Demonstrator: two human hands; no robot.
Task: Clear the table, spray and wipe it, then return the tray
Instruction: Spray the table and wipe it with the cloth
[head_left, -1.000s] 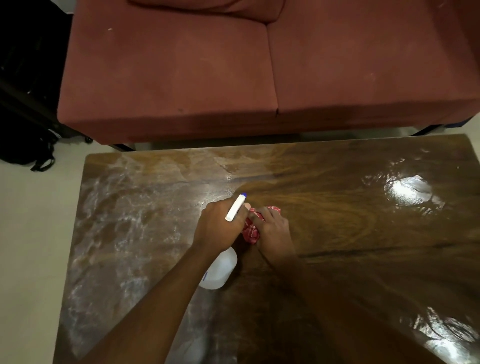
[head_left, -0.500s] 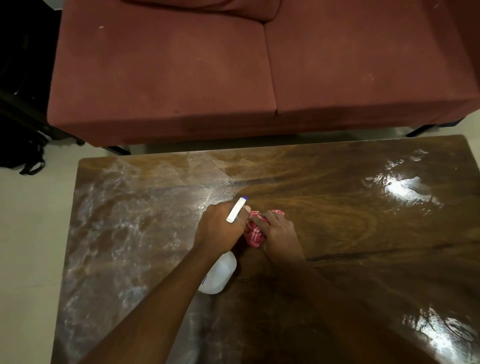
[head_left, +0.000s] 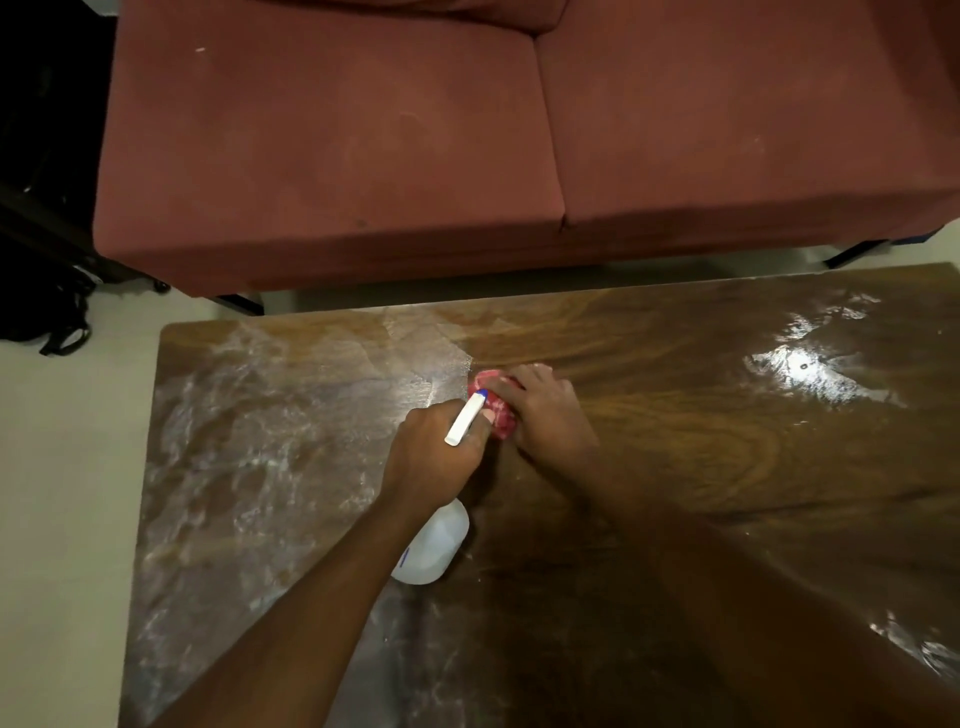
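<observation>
Head view: nearest the lens, both forearms reach in over the counter (head_left: 727, 441), whose near and right edges are cut off by the frame. The left hand (head_left: 434, 452) grips the neck of a white spray bottle (head_left: 434, 545). The bottle's body hangs below the fist, and I cannot tell whether it touches the wood. Its blue-tipped nozzle points away, toward the cloth (head_left: 498, 418). That red checked cloth is wadded under the right hand (head_left: 545, 410), whose curled fingers hold it and press it down near the counter's middle. The step looks like wiping. The wood left of the hands carries a whitish, streaky film, while the right side looks darker and glossier. A good pass would likely spread the wad flatter and press evenly. It would run overlapping strokes leftward into the film, with the bottle lifted clear so it does not drag. The trigger finger is hidden behind the fist. Glare at the far right makes wet and dry hard to separate (it may only be lamp reflection). The tray is nowhere in view. Beyond the counter stand a maroon sofa (head_left: 363, 156) and a dark bag (head_left: 47, 317) on the floor.
</observation>
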